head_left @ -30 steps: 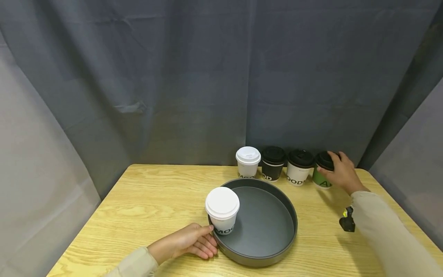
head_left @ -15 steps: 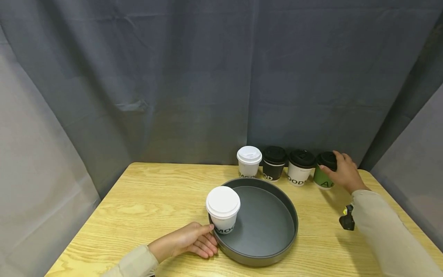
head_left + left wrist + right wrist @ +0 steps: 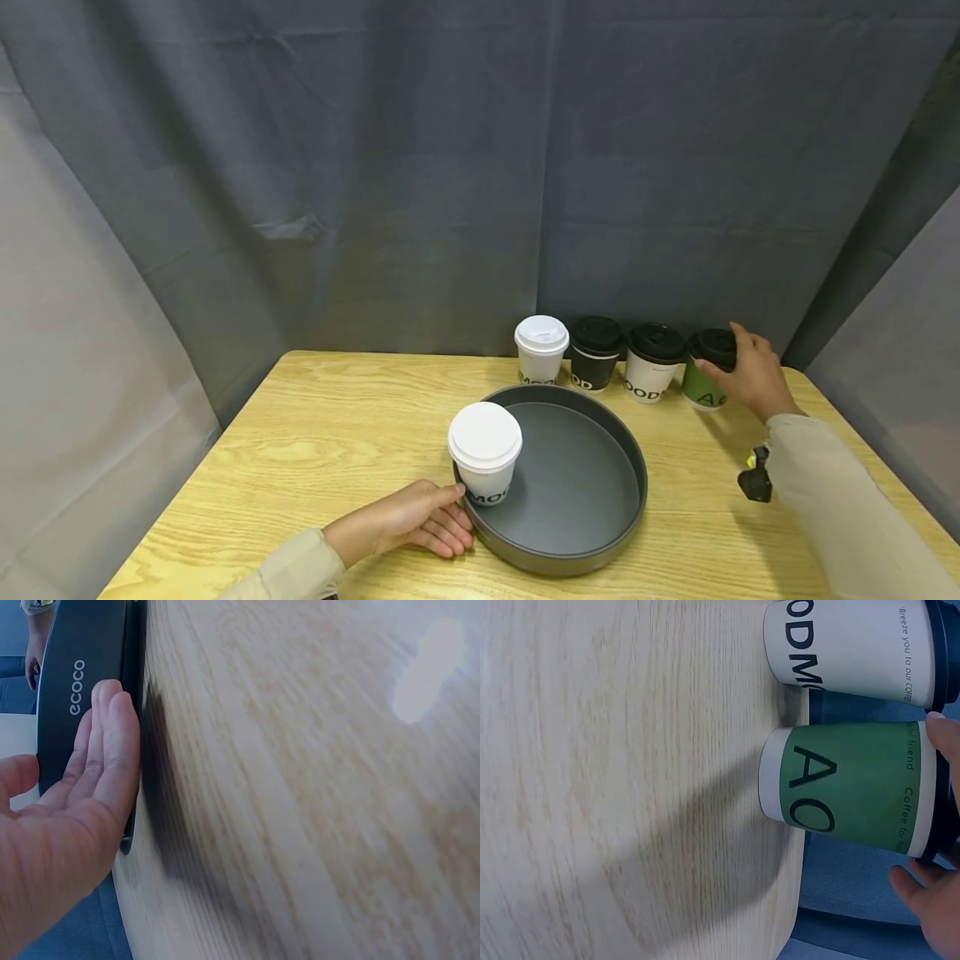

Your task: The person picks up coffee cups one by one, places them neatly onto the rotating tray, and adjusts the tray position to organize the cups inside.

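My left hand lies against the outer wall of a round dark grey pan, fingers straight, thumb up at its rim. In the left wrist view the wall reads "ecoco". A white-lidded paper coffee cup stands inside the pan's left edge, close to that thumb. My right hand is spread around the black lid of a green coffee cup, which stands upright at the far right. In the right wrist view the thumb tip is right at the lid's edge, while a finger hangs apart on the other side.
To the left of the green cup stand a white cup with a black lid, a black cup and a white cup with a white lid, in a row along the back edge of the wooden table. A grey curtain hangs behind.
My right hand has shifted slightly right, uncovering more of the green cup's lid. The left hand, pan and white-lidded cup in it stay put; the view drifts a little.
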{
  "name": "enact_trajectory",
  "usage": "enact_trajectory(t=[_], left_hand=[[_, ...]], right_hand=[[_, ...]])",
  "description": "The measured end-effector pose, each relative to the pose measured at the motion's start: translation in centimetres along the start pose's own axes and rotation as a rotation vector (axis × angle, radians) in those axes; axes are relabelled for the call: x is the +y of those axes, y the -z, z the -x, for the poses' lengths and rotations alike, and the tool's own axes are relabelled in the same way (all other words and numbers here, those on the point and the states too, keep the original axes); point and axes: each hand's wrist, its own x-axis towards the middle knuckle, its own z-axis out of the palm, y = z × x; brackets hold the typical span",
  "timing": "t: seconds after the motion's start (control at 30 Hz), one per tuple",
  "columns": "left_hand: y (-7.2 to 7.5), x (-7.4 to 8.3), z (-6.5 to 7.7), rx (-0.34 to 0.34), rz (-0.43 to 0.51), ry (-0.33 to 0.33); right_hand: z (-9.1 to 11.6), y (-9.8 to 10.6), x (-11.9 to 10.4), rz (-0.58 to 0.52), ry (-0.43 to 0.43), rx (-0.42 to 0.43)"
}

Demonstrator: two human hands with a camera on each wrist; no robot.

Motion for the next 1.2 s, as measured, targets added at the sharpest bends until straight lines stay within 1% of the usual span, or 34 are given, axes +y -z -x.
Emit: enact_trajectory(t=[0.2,0.4,0.53,0.7,0.9,1.07,1.2], left_hand=[[-0.1,0.0,0.0,-0.004,-0.006,-0.002],[-0.1,0.3,-0.1,0.006,-0.013,0.004],[-0.1,0.3,-0.1,0.006,-0.015,0.005],[-0.1,0.2,0.0,0.007,-0.017,0.007],[-0.1,0.2,-0.1,0.003,-0.018,0.002],[-0.1,0.1,0.0,0.005,-0.015,0.001],[-0.1,0.0,0.1,0.004,-0.009,-0.003]], right_hand=[[0.7,0.1,0.2,0.020,0.004,0.032],[1.8,0.4,0.4,0.062,0.034,0.049],[2.6,0.6,0.5,0.064,0.050,0.086],[4.0,0.6,-0.1,0.076,0.112,0.123],[6.2,1.2,-2.5,0.095,0.220,0.198],[8.3,1.6,-5.6,0.087,0.339,0.270],[9.9,1.8,-8.3,0.071,0.457,0.329]])
